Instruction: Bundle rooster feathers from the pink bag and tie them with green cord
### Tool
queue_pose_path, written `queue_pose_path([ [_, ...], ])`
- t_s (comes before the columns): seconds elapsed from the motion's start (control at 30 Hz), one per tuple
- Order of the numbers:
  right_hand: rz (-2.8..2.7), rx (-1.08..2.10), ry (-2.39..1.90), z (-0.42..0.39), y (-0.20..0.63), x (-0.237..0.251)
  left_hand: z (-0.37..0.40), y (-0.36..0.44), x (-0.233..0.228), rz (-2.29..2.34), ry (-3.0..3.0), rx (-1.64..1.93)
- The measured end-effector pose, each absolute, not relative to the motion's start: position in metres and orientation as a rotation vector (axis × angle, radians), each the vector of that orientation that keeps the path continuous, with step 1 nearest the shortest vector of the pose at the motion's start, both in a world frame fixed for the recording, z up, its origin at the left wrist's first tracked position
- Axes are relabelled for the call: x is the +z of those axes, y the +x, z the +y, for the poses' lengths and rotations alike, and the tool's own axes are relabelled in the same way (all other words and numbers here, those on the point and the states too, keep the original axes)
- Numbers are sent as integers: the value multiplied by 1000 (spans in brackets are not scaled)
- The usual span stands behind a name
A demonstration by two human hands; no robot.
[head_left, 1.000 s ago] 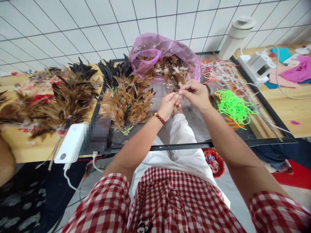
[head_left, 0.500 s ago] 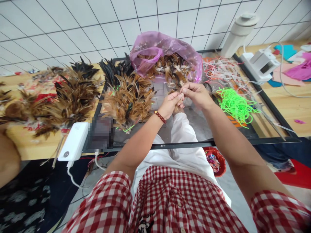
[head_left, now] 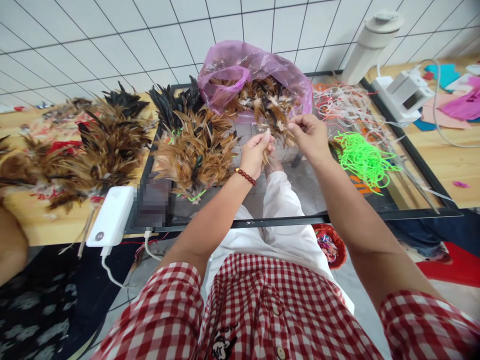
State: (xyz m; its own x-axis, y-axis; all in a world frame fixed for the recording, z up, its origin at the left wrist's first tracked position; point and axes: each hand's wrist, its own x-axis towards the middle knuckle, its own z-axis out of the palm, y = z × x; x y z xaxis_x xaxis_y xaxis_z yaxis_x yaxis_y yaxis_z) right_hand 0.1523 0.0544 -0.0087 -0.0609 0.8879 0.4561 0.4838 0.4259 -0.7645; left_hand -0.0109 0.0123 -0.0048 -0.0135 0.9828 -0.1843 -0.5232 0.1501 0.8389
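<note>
My left hand (head_left: 257, 152) is closed in a pinch around a few small brown feathers (head_left: 267, 159), whose ends poke out below the fingers. To its right, the thumb and forefinger of my right hand (head_left: 310, 136) pinch at a feather at the edge of a loose heap of brown, black and white feathers (head_left: 275, 107). This heap spills from the mouth of a pink plastic bag (head_left: 258, 55). Left of my hands lies a big bunch of brown feathers (head_left: 206, 150), with green cord showing at its base.
Bright green cords (head_left: 363, 160) and pale strings (head_left: 345, 107) lie on the right, by a white bottle (head_left: 369, 50) and a charger block (head_left: 403, 97). More feather bunches (head_left: 108, 145) and a white power bank (head_left: 110, 217) are at left. A person's arm (head_left: 11, 235) shows at the left edge.
My hands were together at the fingertips and have parted. The right hand has moved up and right to the loose feathers; the left keeps its pinch and has shifted slightly left.
</note>
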Motion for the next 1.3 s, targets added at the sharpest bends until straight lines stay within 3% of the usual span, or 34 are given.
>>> queue_pose_path([
  [0.13, -1865, 330, -1447, 62, 172, -21, 18, -16, -3, 929, 548, 1466],
  [0.27, -1993, 372, -1544, 59, 178, -21, 22, -19, -6, 959, 544, 1517],
  [0.47, -2129, 908, -1466, 51, 187, 8, 24, -17, -10, 980, 568, 1531],
  [0.7, -1847, 428, -1589, 50, 174, 7, 23, -15, -11, 984, 532, 1510],
  [0.93, -2196, 756, -1674, 36, 156, 14, 24, -14, -11, 996, 485, 1517],
  [1.1, -1930, 1188, -1238, 37, 158, 17, 23, -16, -13, 949, 529, 1481],
  [1.3, -1614, 1295, -863, 32, 146, 20, 16, -11, -11, 863, 594, 1418],
])
